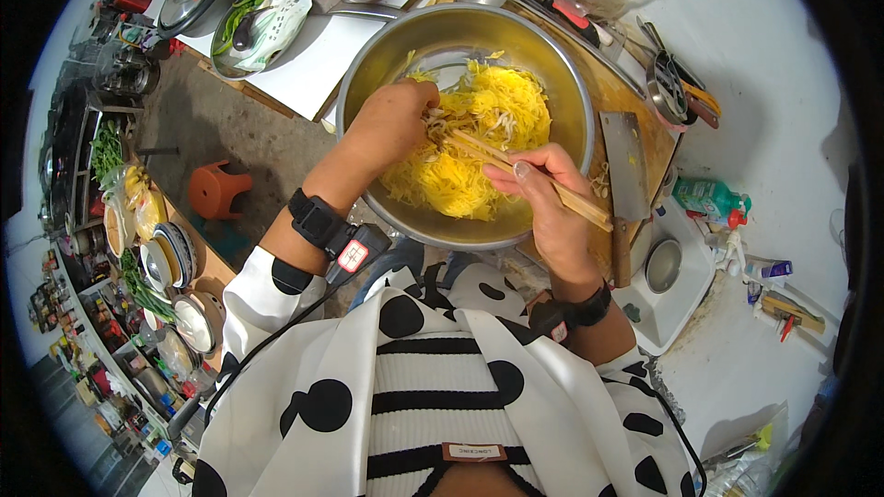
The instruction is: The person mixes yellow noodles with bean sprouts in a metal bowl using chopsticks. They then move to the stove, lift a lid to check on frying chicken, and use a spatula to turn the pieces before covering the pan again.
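Note:
A large stainless steel bowl (349, 76) holds a heap of yellow shreds (507, 96) with paler strands among them. My left hand (397, 121) reaches over the near left part of the bowl, its fingertips at the brownish, pale strands in the middle of the heap; whether they pinch anything is hidden. In my right hand (549, 200) is a pair of wooden chopsticks (580, 206), angled to the left, with tips at the same strands close to my left fingers. Just right of the bowl, a cleaver (627, 166) lies on a wooden cutting board (608, 93).
On the white table at the upper left are a pan (221, 62) with green peppers and a lidded pot (200, 3). A white sink (680, 310) holding a metal bowl (663, 266) is at the right. An orange stool (217, 190) stands on the floor at left.

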Available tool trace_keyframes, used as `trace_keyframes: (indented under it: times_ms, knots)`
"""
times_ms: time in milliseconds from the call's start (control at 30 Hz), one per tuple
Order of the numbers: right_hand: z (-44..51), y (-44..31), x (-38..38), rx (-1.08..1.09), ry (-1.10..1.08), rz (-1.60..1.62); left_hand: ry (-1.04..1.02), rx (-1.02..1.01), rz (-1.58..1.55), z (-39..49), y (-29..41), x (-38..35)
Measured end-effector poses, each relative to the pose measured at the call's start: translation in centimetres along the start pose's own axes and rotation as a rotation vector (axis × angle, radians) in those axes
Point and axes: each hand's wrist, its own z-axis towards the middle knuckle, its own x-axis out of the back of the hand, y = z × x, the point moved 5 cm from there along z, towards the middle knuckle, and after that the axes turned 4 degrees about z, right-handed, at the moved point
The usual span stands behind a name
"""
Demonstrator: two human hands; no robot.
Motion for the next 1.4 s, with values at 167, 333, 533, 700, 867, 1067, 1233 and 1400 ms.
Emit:
trace_keyframes:
  times_ms: [167, 333, 533, 700, 867, 1067, 1233, 1400]
  knots:
    - [-0.5, -0.3, 0.1, 0.074, 0.000, -0.020, 0.041, -0.016, -0.080, -0.2, 0.2, 0.6]
    - [-1.6, -1.2, 0.9, 0.105, 0.005, -0.052, 0.097, -0.067, -0.101, -1.0, 1.6, 1.2]
    - [-4.0, -3.0, 2.8, 0.188, -0.029, 0.023, 0.155, -0.143, -0.022, -2.2, 5.4, 1.3]
    - [-6.4, -4.9, 6.6, 0.283, 0.007, -0.019, 0.204, -0.215, -0.061, -2.1, 10.7, 1.3]
    - [-10.6, -7.0, 12.1, 0.403, 0.142, -0.051, 0.185, -0.347, -0.093, -1.0, 17.1, -1.5]
    - [-13.2, -6.1, 17.1, 0.307, 0.328, -0.168, -0.008, -0.443, 0.008, -0.1, 21.8, -9.7]
    - [-13.2, -5.7, 18.9, 0.163, 0.368, -0.307, -0.170, -0.430, 0.059, -1.7, 22.1, -12.7]
    - [-13.4, -7.2, 20.1, 0.130, 0.430, -0.328, -0.051, -0.411, 0.013, -2.8, 20.6, -9.4]
